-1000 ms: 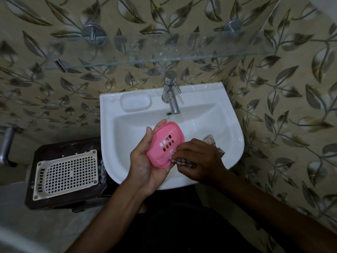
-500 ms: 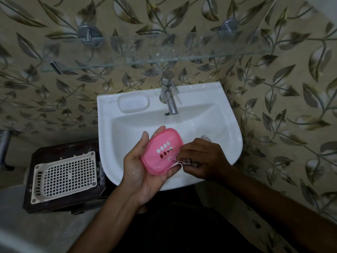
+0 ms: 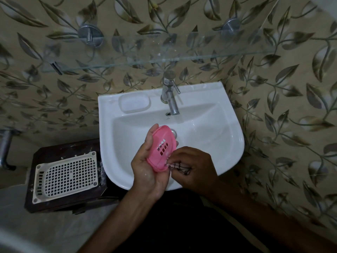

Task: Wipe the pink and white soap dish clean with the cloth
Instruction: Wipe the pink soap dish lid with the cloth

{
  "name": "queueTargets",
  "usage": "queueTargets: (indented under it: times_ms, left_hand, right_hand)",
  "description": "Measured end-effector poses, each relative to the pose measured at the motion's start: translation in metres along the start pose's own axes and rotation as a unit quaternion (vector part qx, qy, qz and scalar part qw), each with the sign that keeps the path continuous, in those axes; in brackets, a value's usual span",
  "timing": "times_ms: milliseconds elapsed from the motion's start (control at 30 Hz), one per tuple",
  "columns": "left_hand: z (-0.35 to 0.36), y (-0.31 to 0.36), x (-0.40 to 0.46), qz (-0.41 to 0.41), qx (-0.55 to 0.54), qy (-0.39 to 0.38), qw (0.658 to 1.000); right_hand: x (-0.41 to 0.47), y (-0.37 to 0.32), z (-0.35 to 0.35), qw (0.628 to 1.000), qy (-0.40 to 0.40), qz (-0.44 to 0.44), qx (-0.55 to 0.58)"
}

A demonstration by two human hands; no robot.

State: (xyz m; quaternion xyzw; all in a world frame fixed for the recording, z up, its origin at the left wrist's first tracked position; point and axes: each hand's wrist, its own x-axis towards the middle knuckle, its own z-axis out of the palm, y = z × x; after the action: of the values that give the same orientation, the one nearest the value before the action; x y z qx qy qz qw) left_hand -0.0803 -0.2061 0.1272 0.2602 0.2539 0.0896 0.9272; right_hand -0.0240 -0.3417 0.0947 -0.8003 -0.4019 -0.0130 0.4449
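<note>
My left hand grips the pink soap dish over the front of the white sink. The dish is tilted, and its slotted face points up and to the right. My right hand holds a bunched checked cloth and presses it against the dish's lower edge. Most of the cloth is hidden inside my fist. A white tray, possibly the soap dish's other part, sits on the sink's back left ledge.
A steel tap stands at the sink's back, with a glass shelf on the leaf-patterned wall above it. On a dark stool left of the sink lies a white perforated grille.
The dish has turned steeper in my left hand. My right hand with the cloth has slid from the dish's right side down to its lower edge, and less cloth shows.
</note>
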Motion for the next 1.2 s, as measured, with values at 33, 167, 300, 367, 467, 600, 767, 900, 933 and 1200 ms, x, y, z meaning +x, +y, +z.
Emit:
queueTargets:
  times_ms: [33,167,300,367,467,600,767,900,933,1200]
  left_hand:
    - [0.000,-0.002,0.001,0.025,0.021,-0.007,0.999]
    - [-0.003,-0.003,0.004,0.109,0.180,-0.011,0.977]
    - [-0.015,0.001,0.013,0.175,0.316,-0.072,0.930]
    - [-0.023,-0.001,0.021,0.190,0.367,-0.099,0.905]
    - [-0.033,-0.011,0.023,0.177,0.396,-0.127,0.892]
    - [-0.025,-0.010,0.018,0.121,0.363,-0.141,0.913]
    - [-0.018,-0.002,0.020,0.086,0.286,-0.167,0.940]
    - [-0.016,0.000,0.022,0.054,0.184,-0.114,0.975]
    - [-0.016,0.004,0.024,0.051,0.164,-0.097,0.980]
    - [-0.027,0.021,0.026,-0.036,0.003,-0.090,0.995]
  right_hand:
    - [0.001,-0.007,0.003,1.000,-0.005,0.008,0.010]
    - [0.011,-0.031,0.012,0.995,-0.015,0.066,0.071]
    - [0.018,-0.040,0.007,0.967,-0.009,0.195,0.164]
    - [0.019,-0.042,0.002,0.942,-0.028,0.260,0.209]
    - [0.022,-0.048,-0.002,0.907,-0.031,0.323,0.267]
    - [0.029,-0.054,-0.006,0.855,-0.016,0.394,0.337]
    - [0.040,-0.064,-0.013,0.748,0.005,0.475,0.463]
    - [0.057,-0.053,-0.030,0.700,0.005,0.483,0.527]
    - [0.060,-0.047,-0.037,0.695,0.010,0.477,0.538]
    - [0.040,0.009,-0.084,0.575,0.013,0.422,0.701]
